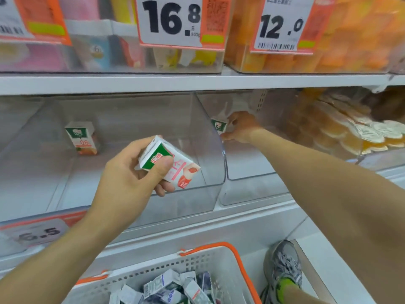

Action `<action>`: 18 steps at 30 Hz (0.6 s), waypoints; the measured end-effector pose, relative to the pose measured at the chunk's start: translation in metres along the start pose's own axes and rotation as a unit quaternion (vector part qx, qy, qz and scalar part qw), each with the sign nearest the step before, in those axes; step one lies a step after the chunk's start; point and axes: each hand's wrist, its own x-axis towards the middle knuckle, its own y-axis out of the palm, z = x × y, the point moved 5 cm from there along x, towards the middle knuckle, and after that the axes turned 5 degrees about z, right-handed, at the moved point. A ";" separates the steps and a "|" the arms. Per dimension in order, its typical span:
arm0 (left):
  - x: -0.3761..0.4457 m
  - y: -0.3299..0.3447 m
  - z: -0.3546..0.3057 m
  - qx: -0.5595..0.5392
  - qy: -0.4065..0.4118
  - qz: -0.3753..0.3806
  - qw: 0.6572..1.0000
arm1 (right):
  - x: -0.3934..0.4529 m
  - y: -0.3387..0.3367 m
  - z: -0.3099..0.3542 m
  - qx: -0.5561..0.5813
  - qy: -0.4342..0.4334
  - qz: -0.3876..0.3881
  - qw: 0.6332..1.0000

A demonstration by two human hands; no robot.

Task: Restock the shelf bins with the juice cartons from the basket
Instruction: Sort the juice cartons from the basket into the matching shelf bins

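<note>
Now mid-restock, two cartons in play. My right hand (240, 128) reaches deep into the right-hand clear bin (247, 172), fingers curled round a green-topped juice carton (219, 125) near the back wall. My left hand (131, 170) grips a peach juice carton (169, 162), tilted, in front of the middle bin (197, 189), where one carton (81, 138) stands upright. Best practice, I judge: seat each upright, label forward, pushed to the back. Basket (238, 255) below holds more cartons.
</note>
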 end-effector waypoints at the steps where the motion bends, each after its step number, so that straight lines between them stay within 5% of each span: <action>1: 0.001 0.000 0.001 -0.011 -0.004 0.001 1.000 | 0.003 0.001 0.000 -0.002 -0.008 0.000 1.000; 14: 0.002 -0.001 0.006 -0.077 -0.021 0.009 0.997 | 0.012 0.014 0.036 0.057 -0.006 -0.061 0.996; 18: 0.002 -0.003 0.008 -0.093 -0.026 -0.020 0.995 | 0.006 0.014 0.035 0.044 -0.005 -0.016 0.999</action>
